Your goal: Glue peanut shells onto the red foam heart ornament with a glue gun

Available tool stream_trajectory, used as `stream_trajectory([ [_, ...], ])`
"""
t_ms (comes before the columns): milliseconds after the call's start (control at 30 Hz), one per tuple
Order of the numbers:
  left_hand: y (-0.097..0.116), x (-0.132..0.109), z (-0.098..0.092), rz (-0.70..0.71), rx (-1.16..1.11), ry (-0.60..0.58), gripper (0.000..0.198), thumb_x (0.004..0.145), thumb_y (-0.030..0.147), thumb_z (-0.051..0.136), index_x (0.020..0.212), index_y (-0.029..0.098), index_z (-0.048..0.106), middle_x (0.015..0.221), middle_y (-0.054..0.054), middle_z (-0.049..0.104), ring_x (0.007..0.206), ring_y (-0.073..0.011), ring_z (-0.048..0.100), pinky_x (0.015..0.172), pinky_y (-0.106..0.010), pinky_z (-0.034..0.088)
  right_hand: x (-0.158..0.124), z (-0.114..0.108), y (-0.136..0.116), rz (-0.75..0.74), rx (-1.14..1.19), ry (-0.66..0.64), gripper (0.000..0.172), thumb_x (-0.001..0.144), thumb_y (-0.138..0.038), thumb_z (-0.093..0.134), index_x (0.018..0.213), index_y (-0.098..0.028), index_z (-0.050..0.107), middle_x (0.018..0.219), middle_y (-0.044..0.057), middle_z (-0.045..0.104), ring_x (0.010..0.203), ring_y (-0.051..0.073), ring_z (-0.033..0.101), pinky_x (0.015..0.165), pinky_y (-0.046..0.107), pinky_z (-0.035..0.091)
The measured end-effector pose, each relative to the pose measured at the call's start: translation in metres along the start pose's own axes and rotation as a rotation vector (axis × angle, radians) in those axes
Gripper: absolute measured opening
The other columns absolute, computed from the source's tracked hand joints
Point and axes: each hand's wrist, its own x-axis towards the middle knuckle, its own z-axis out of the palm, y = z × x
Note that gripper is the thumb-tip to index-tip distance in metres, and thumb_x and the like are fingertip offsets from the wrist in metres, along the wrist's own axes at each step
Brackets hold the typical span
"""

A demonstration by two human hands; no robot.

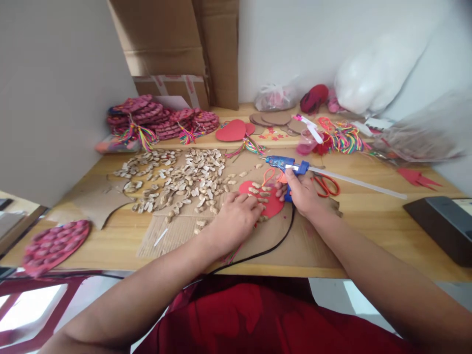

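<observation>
My right hand (300, 189) grips a blue hot glue gun (280, 162), its nozzle pointing left. A long clear glue stick (357, 181) sticks out of its back, and a black cord (278, 244) runs down from the handle. Beneath the gun lies a red heart-shaped piece (275, 202) with several peanut shells (263, 200) set on it in rows. My left hand (238, 219) rests over the heart's left side with fingers curled down near the shells. Whatever its fingertips pinch is hidden.
Loose peanut shells (202, 174) spread over cardboard on the left. Orange-handled scissors (326, 185) lie behind my right hand. A shelf (221, 144) carries stacked pink pieces (162, 120), red hearts (232, 130) and coloured tassels (346, 137). A finished-looking pink piece (55, 243) and dark box (440, 226) flank the table.
</observation>
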Motion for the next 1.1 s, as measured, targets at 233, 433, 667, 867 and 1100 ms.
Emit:
stream_trajectory([
  [233, -0.032, -0.021, -0.011, -0.159, -0.397, 0.416, 0.039, 0.099, 0.008, 0.051, 0.131, 0.017, 0.071, 0.123, -0.010, 0.076, 0.113, -0.0206, 0.070, 0.101, -0.038, 0.054, 0.002, -0.003, 0.002, -0.015, 0.015, -0.015, 0.058, 0.086, -0.080, 0.062, 0.080, -0.023, 0.056, 0.070, 0.003, 0.070, 0.051, 0.013, 0.064, 0.043, 0.022, 0.053],
  [433, -0.042, -0.044, -0.010, -0.182, -0.435, 0.300, 0.014, 0.096, 0.019, 0.068, 0.103, 0.022, 0.080, 0.102, -0.005, 0.081, 0.100, -0.0213, 0.073, 0.095, -0.038, 0.056, 0.002, 0.000, -0.001, -0.007, 0.023, 0.012, 0.053, 0.087, -0.076, 0.065, 0.084, -0.024, 0.054, 0.069, 0.001, 0.069, 0.050, 0.013, 0.063, 0.041, 0.021, 0.051],
  [667, -0.045, -0.044, -0.010, -0.135, -0.396, 0.170, 0.010, 0.094, 0.018, 0.070, 0.095, 0.022, 0.079, 0.095, -0.003, 0.080, 0.095, -0.0214, 0.070, 0.096, -0.039, 0.050, 0.001, 0.004, -0.004, 0.019, 0.054, 0.082, 0.050, 0.088, -0.072, 0.067, 0.098, -0.025, 0.051, 0.066, -0.002, 0.067, 0.051, 0.014, 0.066, 0.039, 0.021, 0.050],
  [867, -0.059, -0.021, -0.011, -0.035, -0.402, 0.101, 0.010, 0.095, 0.023, 0.070, 0.092, 0.021, 0.079, 0.094, -0.004, 0.079, 0.096, -0.0212, 0.070, 0.096, -0.037, 0.049, 0.002, 0.010, -0.016, 0.092, 0.059, 0.143, 0.048, 0.092, -0.069, 0.066, 0.097, -0.024, 0.051, 0.061, -0.002, 0.066, 0.044, 0.013, 0.062, 0.038, 0.020, 0.049],
  [1100, -0.063, 0.011, -0.006, -0.133, -0.524, 0.266, 0.017, 0.096, 0.019, 0.062, 0.097, 0.021, 0.079, 0.097, -0.004, 0.081, 0.092, -0.0201, 0.074, 0.091, -0.033, 0.055, 0.013, 0.018, -0.024, 0.185, 0.093, 0.247, 0.039, 0.101, -0.061, 0.058, 0.099, -0.023, 0.050, 0.054, -0.004, 0.062, 0.038, 0.013, 0.057, 0.034, 0.020, 0.046],
])
